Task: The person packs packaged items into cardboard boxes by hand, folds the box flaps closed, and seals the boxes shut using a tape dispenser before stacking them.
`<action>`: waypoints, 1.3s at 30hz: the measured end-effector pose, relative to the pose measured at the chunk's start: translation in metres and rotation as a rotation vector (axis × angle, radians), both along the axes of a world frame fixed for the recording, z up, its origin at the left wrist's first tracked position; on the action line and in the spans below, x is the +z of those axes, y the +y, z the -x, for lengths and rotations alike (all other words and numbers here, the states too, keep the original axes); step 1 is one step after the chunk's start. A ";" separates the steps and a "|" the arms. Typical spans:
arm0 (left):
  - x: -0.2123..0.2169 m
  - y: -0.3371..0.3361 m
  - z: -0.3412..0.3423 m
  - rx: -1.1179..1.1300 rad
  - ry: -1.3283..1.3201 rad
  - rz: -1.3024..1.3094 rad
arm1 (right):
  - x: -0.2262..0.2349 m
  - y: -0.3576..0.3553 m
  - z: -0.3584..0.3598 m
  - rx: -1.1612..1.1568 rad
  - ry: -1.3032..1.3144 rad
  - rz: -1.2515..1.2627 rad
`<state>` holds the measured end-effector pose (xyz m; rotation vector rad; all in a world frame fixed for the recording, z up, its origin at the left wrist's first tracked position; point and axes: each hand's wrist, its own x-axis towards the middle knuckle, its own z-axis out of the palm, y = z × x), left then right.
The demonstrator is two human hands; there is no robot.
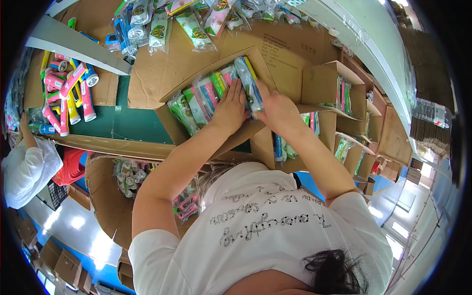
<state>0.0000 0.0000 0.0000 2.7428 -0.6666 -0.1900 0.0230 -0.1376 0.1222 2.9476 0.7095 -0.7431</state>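
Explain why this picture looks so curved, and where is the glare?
Head view: fisheye distortion bends the white beam and the picture's rim goes black; head view: bright glare patches on the floor, lower left; head view: left hand, right hand and open carton look reasonably sharp.

Free passage was left over the bare green surface (123,125) between the open carton (169,127) and the loose flashlights (73,82). Entry from above was partly blocked by the left hand (230,110) and the right hand (278,110), while the right side was crowded by other open cartons (313,82) and the far side by heaped bagged flashlights (196,32).
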 end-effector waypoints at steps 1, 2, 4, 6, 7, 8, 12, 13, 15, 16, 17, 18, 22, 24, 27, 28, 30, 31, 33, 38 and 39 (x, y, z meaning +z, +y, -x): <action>0.001 0.001 0.000 0.014 0.006 0.040 | -0.003 0.009 -0.008 -0.073 0.044 0.033; 0.001 0.002 -0.001 0.028 0.013 0.081 | -0.008 0.014 -0.017 -0.145 0.089 0.066; 0.007 0.002 0.006 0.012 0.026 0.109 | -0.027 0.010 -0.020 -0.086 0.064 0.127; 0.011 0.006 0.001 -0.020 0.030 0.111 | -0.043 0.011 -0.022 -0.016 0.041 0.186; 0.012 0.008 -0.001 -0.014 0.045 0.108 | -0.049 0.015 -0.025 -0.042 0.073 0.203; 0.012 0.010 -0.001 -0.044 0.052 0.102 | -0.054 0.018 -0.027 -0.067 0.104 0.221; 0.021 0.010 -0.009 -0.084 0.090 0.052 | -0.063 0.016 -0.041 0.006 0.142 0.241; 0.024 0.010 -0.012 -0.084 0.112 0.026 | -0.058 0.018 -0.045 0.014 0.222 0.280; 0.015 0.009 -0.013 -0.088 0.082 0.042 | -0.058 0.018 -0.051 0.001 0.288 0.311; 0.011 0.009 -0.015 -0.093 0.052 0.063 | -0.068 0.015 -0.050 -0.111 0.288 0.244; 0.008 0.010 -0.017 -0.125 0.032 0.057 | -0.077 0.012 -0.050 -0.225 0.282 0.173; 0.008 0.012 -0.017 -0.033 0.030 0.183 | -0.087 0.016 -0.049 -0.243 0.293 0.169; 0.048 0.015 0.003 0.078 -0.036 -0.020 | -0.098 0.015 -0.036 -0.261 0.199 0.078; 0.068 0.028 0.026 0.089 -0.036 -0.249 | -0.099 0.020 -0.028 -0.280 0.212 0.032; 0.060 0.057 0.047 0.024 0.020 -0.354 | -0.093 0.016 -0.009 -0.041 0.012 0.118; 0.059 0.062 0.044 0.018 -0.001 -0.372 | -0.080 0.018 -0.005 -0.052 -0.006 0.099; 0.053 0.069 0.037 0.066 0.479 -0.342 | -0.055 0.019 0.004 -0.165 0.088 -0.129; 0.048 0.070 0.028 0.043 0.452 -0.348 | -0.057 0.016 0.003 -0.190 0.063 -0.132; 0.029 0.078 0.013 0.045 0.515 -0.228 | -0.084 0.012 -0.005 -0.226 0.191 -0.139; 0.020 0.090 -0.014 -0.178 0.661 -0.211 | -0.112 0.046 -0.021 -0.040 0.072 -0.236; 0.035 0.085 -0.009 -0.079 0.581 -0.193 | -0.115 0.049 -0.031 -0.042 0.139 -0.217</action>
